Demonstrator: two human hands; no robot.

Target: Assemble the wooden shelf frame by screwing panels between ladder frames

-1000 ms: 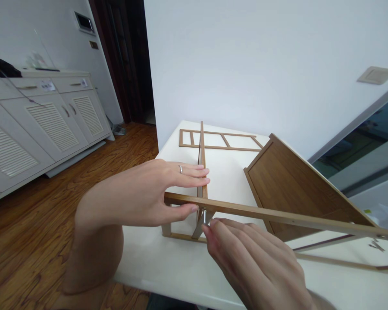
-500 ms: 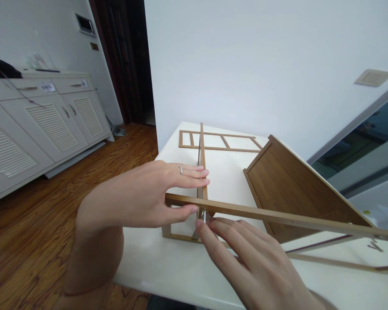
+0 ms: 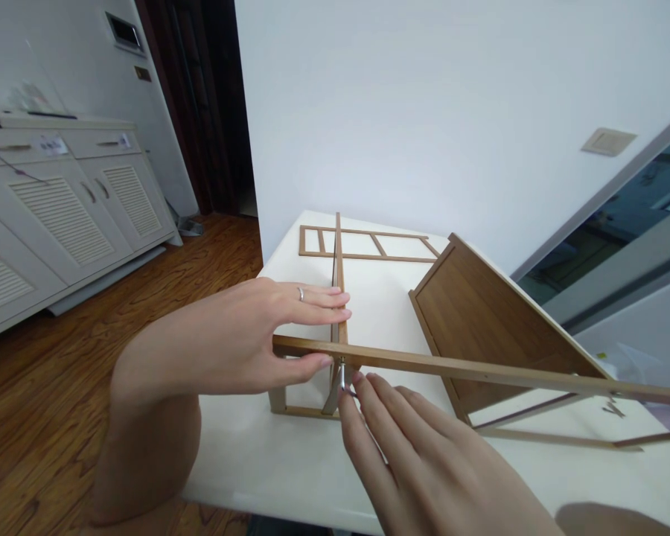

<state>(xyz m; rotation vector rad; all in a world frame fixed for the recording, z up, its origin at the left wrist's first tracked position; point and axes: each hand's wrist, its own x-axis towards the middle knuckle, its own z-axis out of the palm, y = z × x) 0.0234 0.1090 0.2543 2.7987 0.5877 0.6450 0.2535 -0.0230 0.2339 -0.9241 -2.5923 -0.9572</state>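
Note:
My left hand (image 3: 257, 335) grips the corner where a wooden side frame (image 3: 424, 362) meets an upright wooden panel (image 3: 339, 253). Its fingers lie over the panel's top edge, and the thumb presses on the frame's near side. In my right hand (image 3: 418, 439), a small metal hex key (image 3: 343, 378) is pinched between the thumb side and the fingers. The key's upper end sits at a screw in the frame's outer face, just below the left thumb. Part of the key is hidden by the right fingers.
A second ladder-like wooden frame (image 3: 368, 258) lies flat at the back of the white table (image 3: 246, 454). A brown wooden panel (image 3: 496, 313) leans at the right. Several small screws (image 3: 613, 407) lie near the right end. A white cabinet (image 3: 61, 208) stands across the floor at left.
My right hand has shifted slightly, and the hex key's bend now shows clear of the fingers. The left hand keeps its hold. The whole view has moved a little to the right.

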